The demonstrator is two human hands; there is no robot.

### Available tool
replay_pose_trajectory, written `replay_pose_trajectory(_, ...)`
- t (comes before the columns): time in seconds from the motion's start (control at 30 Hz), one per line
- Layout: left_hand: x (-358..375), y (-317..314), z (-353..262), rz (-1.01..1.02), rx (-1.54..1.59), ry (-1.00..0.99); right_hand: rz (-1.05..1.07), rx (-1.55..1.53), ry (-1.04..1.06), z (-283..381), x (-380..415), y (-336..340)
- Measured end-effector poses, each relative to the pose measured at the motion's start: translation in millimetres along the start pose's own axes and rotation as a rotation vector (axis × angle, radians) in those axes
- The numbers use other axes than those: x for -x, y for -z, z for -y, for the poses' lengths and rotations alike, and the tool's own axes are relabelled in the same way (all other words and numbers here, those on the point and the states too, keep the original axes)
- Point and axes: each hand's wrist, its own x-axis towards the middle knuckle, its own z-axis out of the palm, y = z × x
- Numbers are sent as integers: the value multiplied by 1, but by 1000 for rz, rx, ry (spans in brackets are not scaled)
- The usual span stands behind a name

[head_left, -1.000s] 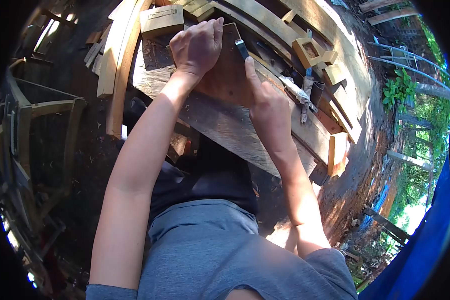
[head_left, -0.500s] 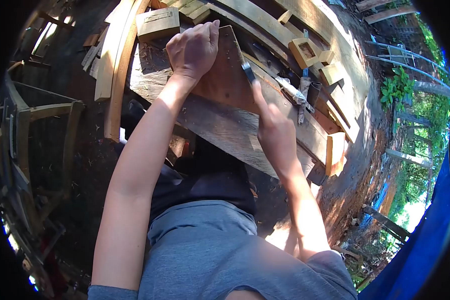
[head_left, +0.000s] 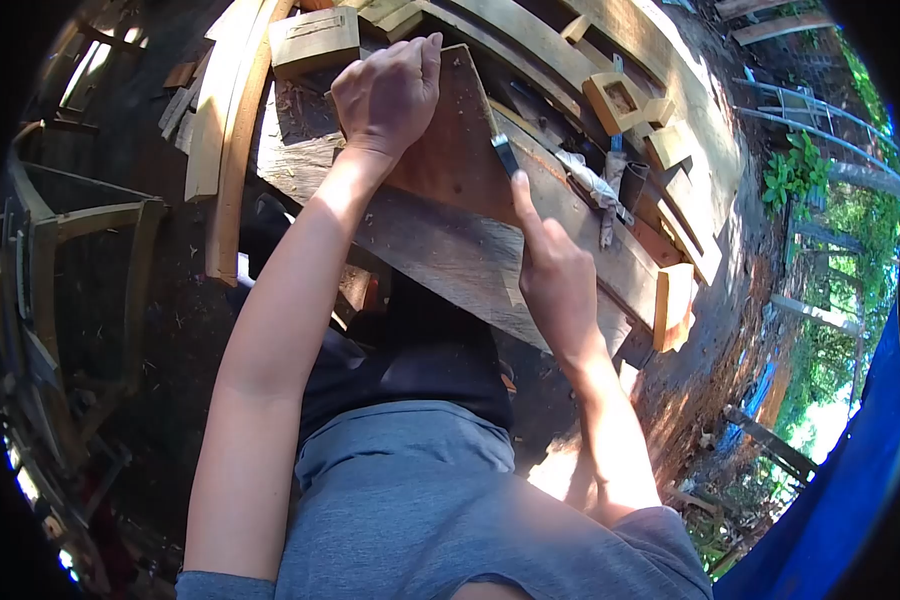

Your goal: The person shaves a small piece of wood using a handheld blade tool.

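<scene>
My right hand [head_left: 558, 275] is closed around a brush-like tool [head_left: 505, 155] with a dark body and a pale metallic tip, its index finger stretched along it. The tip is at the right edge of a reddish-brown board [head_left: 455, 150]. At the board's upper left, my left hand [head_left: 388, 95] is closed on its edge, with the fingertips hidden behind the hand. The board rests tilted over a weathered wooden plank [head_left: 440, 255].
Light wooden blocks [head_left: 315, 42] lie beyond my left hand, and long curved beams [head_left: 210, 140] stand at the left. A mortised block [head_left: 613, 102], a crumpled wrapped item [head_left: 592, 185] and an angled block [head_left: 672, 308] are on the right.
My right hand and the tool have moved slightly down and to the right along the board's edge. My left hand stays on the board almost unmoved.
</scene>
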Motion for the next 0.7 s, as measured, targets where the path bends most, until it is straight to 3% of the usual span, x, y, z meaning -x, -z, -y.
replay_pose_trajectory(0.2, 1, 0, 1, 11, 7, 18, -180, 0, 96, 11, -69, -9)
replay_pose_trajectory(0.3, -1, 2, -2, 23, 35, 15, -178, 64, 131, 0, -35, -6)
replay_pose_trajectory(0.47, 0, 2, 0, 34, 8, 5, 9, -2, -14, 4, -3, 1)
replay_pose_trajectory(0.6, 1, 0, 0, -7, -15, -4, -192, -89, 99, 9, -70, -7)
replay_pose_trajectory(0.7, -1, -1, 0, -35, 22, -21, -177, -100, 91, 6, -61, -7)
